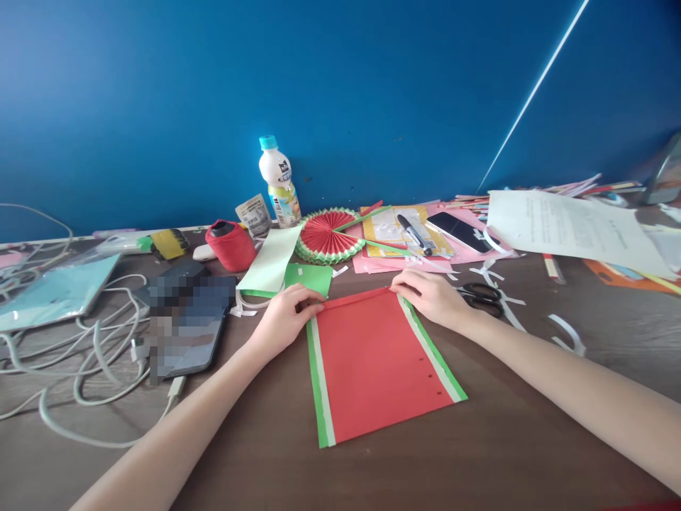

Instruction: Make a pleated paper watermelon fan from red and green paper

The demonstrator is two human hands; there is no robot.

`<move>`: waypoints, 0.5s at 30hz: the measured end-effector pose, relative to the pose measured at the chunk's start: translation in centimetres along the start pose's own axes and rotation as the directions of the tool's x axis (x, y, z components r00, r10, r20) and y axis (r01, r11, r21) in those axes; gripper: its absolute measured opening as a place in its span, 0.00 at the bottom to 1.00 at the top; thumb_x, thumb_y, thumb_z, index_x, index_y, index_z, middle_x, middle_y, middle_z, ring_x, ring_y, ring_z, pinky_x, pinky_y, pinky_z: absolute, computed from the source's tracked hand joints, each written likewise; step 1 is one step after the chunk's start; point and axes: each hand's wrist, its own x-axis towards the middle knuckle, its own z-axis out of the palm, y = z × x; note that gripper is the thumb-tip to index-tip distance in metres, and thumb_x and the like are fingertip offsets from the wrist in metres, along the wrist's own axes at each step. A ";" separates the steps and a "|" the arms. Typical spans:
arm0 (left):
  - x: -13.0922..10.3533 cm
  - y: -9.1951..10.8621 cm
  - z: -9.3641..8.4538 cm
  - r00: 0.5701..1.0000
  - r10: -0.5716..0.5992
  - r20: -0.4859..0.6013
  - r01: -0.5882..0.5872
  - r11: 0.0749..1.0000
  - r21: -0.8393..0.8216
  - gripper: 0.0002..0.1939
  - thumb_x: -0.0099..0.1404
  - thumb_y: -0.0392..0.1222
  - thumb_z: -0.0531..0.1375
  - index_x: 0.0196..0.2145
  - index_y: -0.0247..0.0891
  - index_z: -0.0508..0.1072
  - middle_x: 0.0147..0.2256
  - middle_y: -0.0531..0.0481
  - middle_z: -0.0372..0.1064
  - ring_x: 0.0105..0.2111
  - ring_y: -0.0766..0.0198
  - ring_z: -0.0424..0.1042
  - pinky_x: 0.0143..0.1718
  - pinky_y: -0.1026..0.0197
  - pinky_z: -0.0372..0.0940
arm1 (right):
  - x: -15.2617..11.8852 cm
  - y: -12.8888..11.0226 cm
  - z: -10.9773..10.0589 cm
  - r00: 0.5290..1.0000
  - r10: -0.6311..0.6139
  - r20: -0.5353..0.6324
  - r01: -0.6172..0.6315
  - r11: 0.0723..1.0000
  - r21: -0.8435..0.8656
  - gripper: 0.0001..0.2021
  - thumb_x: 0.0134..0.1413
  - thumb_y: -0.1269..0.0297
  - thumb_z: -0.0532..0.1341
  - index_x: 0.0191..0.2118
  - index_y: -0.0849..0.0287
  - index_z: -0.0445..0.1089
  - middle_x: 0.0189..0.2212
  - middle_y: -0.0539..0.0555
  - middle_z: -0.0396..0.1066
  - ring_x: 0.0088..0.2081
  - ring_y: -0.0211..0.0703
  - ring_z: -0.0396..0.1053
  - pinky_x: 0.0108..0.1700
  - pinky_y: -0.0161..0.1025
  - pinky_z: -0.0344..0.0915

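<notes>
A red sheet of paper [377, 362] with pale and green strips along its two sides lies on the dark table. Its far edge is folded over in a narrow band. My left hand [290, 312] pinches the far left corner of that fold between thumb and fingers. At the far right corner, my right hand [425, 294] grips the same folded edge. Small dark marks show near the sheet's right side. Just beyond the paper rests a round pleated paper fan [330, 238] in red with a green and pale rim. Black-handled scissors [483, 298] lie beside my right wrist.
A bottle [279, 181] stands against the blue wall. Left are a red roll [230, 247], a phone [199, 326] and tangled white cables [96, 355]. Beyond my right hand lie a marker [415, 234], another phone [460, 232], a printed sheet [564, 227] and white paper scraps [572, 333].
</notes>
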 end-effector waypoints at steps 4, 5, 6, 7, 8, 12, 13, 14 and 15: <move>0.0 0.2 0.1 0.999 0.022 -0.029 -0.020 0.997 0.073 0.05 0.58 0.39 0.56 0.30 0.39 0.73 0.29 0.53 0.66 0.26 0.67 0.64 0.29 0.65 0.60 | 0.6 -1.0 -0.2 0.994 0.095 -0.052 -0.091 0.993 0.069 0.07 0.55 0.66 0.55 0.28 0.58 0.66 0.27 0.51 0.70 0.29 0.39 0.67 0.33 0.36 0.63; 0.0 0.3 0.2 0.998 0.032 -0.053 -0.027 0.995 0.097 0.05 0.59 0.38 0.56 0.30 0.39 0.72 0.29 0.53 0.66 0.26 0.68 0.64 0.29 0.65 0.60 | 0.8 -1.3 -0.3 0.990 0.130 -0.059 -0.124 0.988 0.095 0.07 0.55 0.66 0.55 0.27 0.58 0.66 0.27 0.51 0.71 0.27 0.38 0.67 0.32 0.36 0.63; -0.1 0.4 0.1 0.995 0.047 -0.086 -0.037 0.992 0.124 0.05 0.59 0.38 0.55 0.30 0.39 0.72 0.30 0.53 0.66 0.26 0.68 0.64 0.28 0.65 0.60 | 0.9 -1.6 -0.4 0.984 0.168 -0.064 -0.159 0.979 0.126 0.08 0.55 0.66 0.55 0.27 0.58 0.67 0.27 0.51 0.71 0.25 0.38 0.67 0.30 0.36 0.64; -0.1 0.6 0.1 0.990 0.068 -0.127 -0.047 0.986 0.157 0.05 0.60 0.38 0.55 0.30 0.38 0.71 0.30 0.53 0.67 0.26 0.69 0.64 0.28 0.66 0.61 | 1.1 -1.9 -0.6 0.978 0.197 -0.072 -0.184 0.970 0.156 0.08 0.55 0.65 0.54 0.28 0.58 0.67 0.26 0.51 0.72 0.23 0.37 0.67 0.29 0.37 0.65; -0.2 0.7 -0.1 0.980 0.096 -0.175 -0.060 0.978 0.200 0.06 0.61 0.38 0.54 0.31 0.38 0.71 0.31 0.53 0.67 0.26 0.69 0.65 0.28 0.66 0.61 | 1.3 -2.2 -0.8 0.973 0.209 -0.097 -0.190 0.966 0.178 0.08 0.56 0.64 0.54 0.29 0.58 0.68 0.26 0.50 0.72 0.22 0.38 0.68 0.28 0.37 0.66; -0.9 1.6 -1.8 0.860 0.375 -0.346 -0.180 0.857 0.482 0.07 0.63 0.37 0.53 0.34 0.40 0.71 0.34 0.51 0.69 0.31 0.68 0.69 0.28 0.67 0.60 | 1.7 -3.2 -2.4 0.937 0.001 -0.350 0.024 0.998 0.065 0.06 0.56 0.65 0.54 0.32 0.55 0.68 0.32 0.53 0.74 0.35 0.44 0.72 0.39 0.42 0.69; -1.1 1.8 -2.4 0.790 0.485 -0.375 -0.220 0.795 0.565 0.07 0.62 0.36 0.54 0.36 0.41 0.71 0.34 0.51 0.70 0.31 0.68 0.69 0.29 0.67 0.61 | 1.7 -3.4 -3.0 0.915 -0.091 -0.392 0.099 0.995 -0.002 0.05 0.55 0.66 0.55 0.33 0.55 0.68 0.36 0.54 0.74 0.39 0.44 0.71 0.42 0.43 0.68; -1.4 2.0 -3.0 0.712 0.583 -0.391 -0.261 0.737 0.624 0.08 0.61 0.34 0.55 0.37 0.42 0.70 0.35 0.51 0.70 0.31 0.68 0.69 0.32 0.66 0.62 | 1.7 -3.5 -3.5 0.889 -0.178 -0.421 0.166 0.984 -0.066 0.04 0.55 0.67 0.56 0.34 0.54 0.67 0.38 0.54 0.73 0.41 0.44 0.71 0.44 0.44 0.68; -1.6 2.0 -3.5 0.630 0.654 -0.420 -0.283 0.696 0.659 0.09 0.60 0.32 0.56 0.38 0.43 0.70 0.35 0.51 0.70 0.32 0.67 0.70 0.34 0.65 0.62 | 1.7 -3.6 -3.9 0.865 -0.252 -0.434 0.220 0.968 -0.123 0.04 0.54 0.68 0.57 0.35 0.53 0.67 0.41 0.54 0.72 0.42 0.44 0.70 0.45 0.44 0.67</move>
